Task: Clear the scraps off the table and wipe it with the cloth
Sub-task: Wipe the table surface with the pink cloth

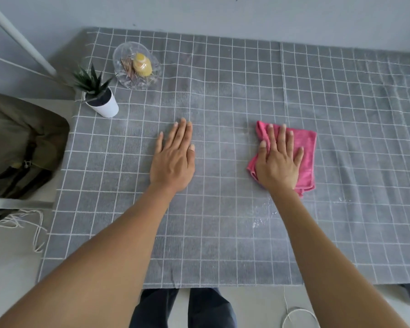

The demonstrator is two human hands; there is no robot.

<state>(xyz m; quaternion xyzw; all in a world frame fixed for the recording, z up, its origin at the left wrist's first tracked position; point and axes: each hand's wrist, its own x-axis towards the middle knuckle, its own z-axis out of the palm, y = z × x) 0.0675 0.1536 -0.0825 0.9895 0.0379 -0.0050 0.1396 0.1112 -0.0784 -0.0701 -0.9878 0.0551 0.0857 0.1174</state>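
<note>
— What sits far left on the table (223, 245)?
— A potted plant (97, 91), then a glass dish (128, 76) holding a yellow bottle (142, 65).
— And the hands?
— The left hand (174, 159) lies flat, fingers together, on the checked covering. The right hand (278, 162) presses, fingers spread, on the pink cloth (305, 150), right of centre. White crumbs (262, 217) lie near that forearm.

Count on the table (223, 256): one pink cloth (303, 152); one potted plant (97, 95) at the far left corner; one clear glass dish (126, 55) beside it, holding one yellow bottle (142, 65) and a bundle of toothpicks (127, 66), number uncountable. Two hands: left hand (173, 159), right hand (278, 162).
</note>
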